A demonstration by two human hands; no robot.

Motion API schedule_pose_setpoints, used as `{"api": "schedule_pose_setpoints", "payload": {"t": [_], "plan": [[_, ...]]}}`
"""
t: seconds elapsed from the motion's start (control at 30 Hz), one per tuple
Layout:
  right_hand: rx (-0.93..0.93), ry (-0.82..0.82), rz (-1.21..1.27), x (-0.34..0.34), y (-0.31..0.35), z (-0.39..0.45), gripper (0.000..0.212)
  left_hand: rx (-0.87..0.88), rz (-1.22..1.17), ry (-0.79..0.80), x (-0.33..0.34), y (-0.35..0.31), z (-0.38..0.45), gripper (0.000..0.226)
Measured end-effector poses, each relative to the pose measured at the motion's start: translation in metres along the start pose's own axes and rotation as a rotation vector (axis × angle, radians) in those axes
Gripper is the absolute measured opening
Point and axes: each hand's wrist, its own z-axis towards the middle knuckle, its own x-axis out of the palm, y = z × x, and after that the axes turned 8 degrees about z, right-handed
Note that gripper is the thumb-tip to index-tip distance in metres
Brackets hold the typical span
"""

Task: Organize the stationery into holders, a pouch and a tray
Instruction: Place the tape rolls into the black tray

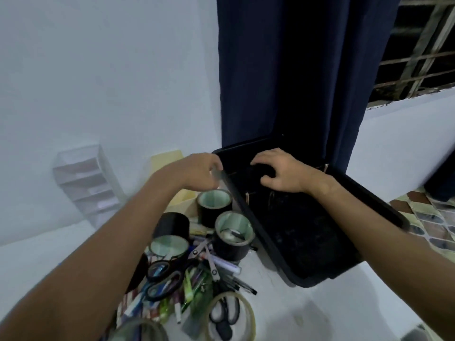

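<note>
Right hand (280,172): over the far end of the tray (307,232), palm down, fingers curled and spread; fingertips sit on or just above something dark that cannot be made out against the black floor; whether it grips anything cannot be told.
Left hand (202,172): at the tray's far left rim, fingers loosely bent, thumb and fingertips near the rim edge; contact with the rim is blurred, so grip cannot be told.
Tray: black, shallow, on the white table (344,303), tilted toward the curtain (295,70); a few pale clips (248,198) show on its floor near the left wall, other contents lost in shadow.
Tape rolls (234,232): three black rolls just left of the tray, below the left hand; one holds small items inside, unreadable.
Clear tape (231,313): a ring at the bottom edge, lying over scissors.
Pile (187,279): pens, markers, scissors and a highlighter heaped under the left forearm, partly covered by it, partly cut off at the bottom edge.
Yellow holder (167,158): behind the left hand, mostly hidden.
Clear organiser (86,178): tiered, against the wall, well left of both hands, blurred.
Bottom-left object: round rim, cut off, unidentifiable.
</note>
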Motion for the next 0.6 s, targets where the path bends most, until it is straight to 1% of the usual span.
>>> {"api": "schedule_pose_setpoints", "payload": {"t": [0.1,0.17,0.23,0.3,0.37,0.4,0.47,0.53,0.6], "plan": [[-0.080,0.080,0.088,0.019,0.050,0.016,0.041,-0.057,0.108,0.137,-0.006,0.025,-0.034,0.056],[-0.110,0.143,0.119,0.033,0.082,0.022,0.032,-0.095,0.132,0.186,-0.004,0.045,-0.058,0.062],[-0.168,0.208,0.119,0.049,0.113,0.024,0.029,-0.158,0.127,0.218,0.001,0.067,-0.083,0.068],[-0.229,0.268,0.121,0.067,0.138,0.024,0.035,-0.234,0.149,0.260,0.010,0.090,-0.111,0.077],[-0.241,0.306,0.083,0.085,0.155,0.023,0.050,-0.313,0.144,0.303,0.025,0.107,-0.139,0.086],[-0.226,0.328,0.034,0.092,0.159,0.024,0.056,-0.345,0.121,0.303,0.034,0.112,-0.150,0.087],[-0.165,0.377,-0.042,0.103,0.164,0.027,0.064,-0.384,0.100,0.258,0.056,0.115,-0.169,0.077],[-0.091,0.408,-0.014,0.107,0.167,0.034,0.066,-0.401,0.122,0.182,0.077,0.114,-0.179,0.059],[-0.043,0.431,0.044,0.107,0.167,0.041,0.069,-0.398,0.110,0.101,0.087,0.115,-0.182,0.037]]}}
